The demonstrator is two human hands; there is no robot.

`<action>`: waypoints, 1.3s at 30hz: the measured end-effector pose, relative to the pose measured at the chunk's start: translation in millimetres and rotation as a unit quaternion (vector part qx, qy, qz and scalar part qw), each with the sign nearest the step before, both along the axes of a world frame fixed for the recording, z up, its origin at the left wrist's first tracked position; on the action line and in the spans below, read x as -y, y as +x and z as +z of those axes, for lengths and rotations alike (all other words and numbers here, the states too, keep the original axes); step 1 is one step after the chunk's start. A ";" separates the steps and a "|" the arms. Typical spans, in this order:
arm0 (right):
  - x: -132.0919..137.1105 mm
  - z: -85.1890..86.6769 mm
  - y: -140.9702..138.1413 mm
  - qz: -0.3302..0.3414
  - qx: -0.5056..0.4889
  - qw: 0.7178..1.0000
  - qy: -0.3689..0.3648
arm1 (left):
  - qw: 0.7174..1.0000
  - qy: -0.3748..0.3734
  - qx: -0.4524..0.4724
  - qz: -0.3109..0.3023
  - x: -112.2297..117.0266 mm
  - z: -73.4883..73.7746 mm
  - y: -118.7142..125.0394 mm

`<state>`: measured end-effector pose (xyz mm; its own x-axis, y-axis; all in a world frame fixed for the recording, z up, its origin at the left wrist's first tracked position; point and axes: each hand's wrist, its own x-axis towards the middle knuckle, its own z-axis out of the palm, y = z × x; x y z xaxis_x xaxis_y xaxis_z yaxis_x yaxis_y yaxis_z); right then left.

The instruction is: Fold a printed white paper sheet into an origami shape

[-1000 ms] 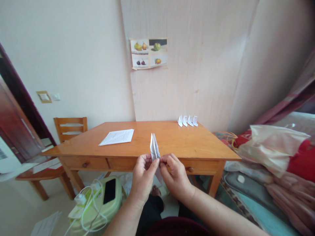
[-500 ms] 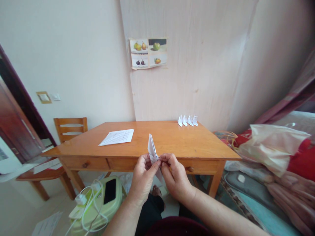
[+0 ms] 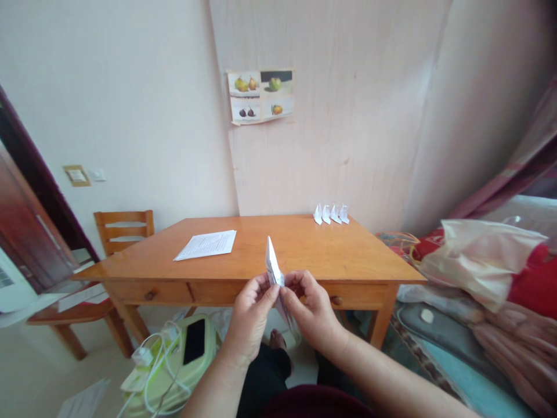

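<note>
The folded paper had turned slightly, pinched by the left hand and right hand before the counter, where a light, even grip would probably best keep its layers aligned.

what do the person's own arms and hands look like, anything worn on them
The left hand and right hand are bare, without gloves. No sleeves cover the visible forearms, and no watch shows at either wrist. Whether a ring is worn is too small to tell. Below, a dark maroon garment and black legwear show.
</note>
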<state>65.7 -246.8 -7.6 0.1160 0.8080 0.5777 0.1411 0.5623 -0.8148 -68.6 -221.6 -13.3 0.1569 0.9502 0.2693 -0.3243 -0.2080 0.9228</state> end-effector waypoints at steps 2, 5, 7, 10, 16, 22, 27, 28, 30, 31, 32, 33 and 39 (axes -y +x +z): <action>-0.7 -1.0 0.4 -0.001 -0.007 1.000 -0.009 | 1.000 -0.004 0.009 -0.008 0.0 0.1 -0.6; -1.2 -3.2 2.5 -0.015 0.009 1.000 -0.019 | 1.000 -0.012 0.018 -0.017 0.5 0.8 -1.4; -1.4 -4.4 4.5 -0.023 0.032 0.999 -0.015 | 0.999 -0.019 0.026 -0.021 1.0 1.6 -1.7; -2.1 -5.9 7.1 -0.027 0.065 0.997 0.005 | 0.998 -0.026 0.046 -0.031 1.5 2.5 -1.8; -4.1 -6.7 8.4 -0.035 0.071 0.997 -0.007 | 0.998 -0.016 0.050 -0.026 0.4 0.9 -2.5; -3.4 -3.4 6.3 0.009 0.009 0.999 -0.046 | 1.000 -0.019 0.020 0.004 -2.0 -4.3 -4.5; -5.5 -6.3 3.3 0.035 -0.048 0.995 -0.079 | 1.000 -0.005 -0.002 0.022 -2.9 -6.1 -3.6; -6.3 -7.7 3.2 0.036 -0.049 0.995 -0.080 | 1.000 0.000 -0.010 0.027 -2.5 -5.8 -2.9; -7.7 -11.1 3.4 0.028 -0.034 0.997 -0.070 | 0.998 0.013 -0.031 0.049 -1.0 -4.4 -1.1; -8.3 -12.7 3.6 0.020 -0.019 0.998 -0.060 | 0.997 0.020 -0.041 0.061 -0.1 -3.5 -0.1; -8.6 -14.0 3.8 0.011 0.000 0.999 -0.047 | 0.996 0.025 -0.048 0.069 0.7 -2.6 0.8; -8.5 -14.9 4.0 0.001 0.021 0.999 -0.033 | 0.996 0.029 -0.052 0.074 1.3 -1.8 1.5; -2.1 -10.8 5.1 0.001 0.078 0.997 0.031 | 0.998 -0.021 0.014 0.058 -1.3 -0.8 -0.3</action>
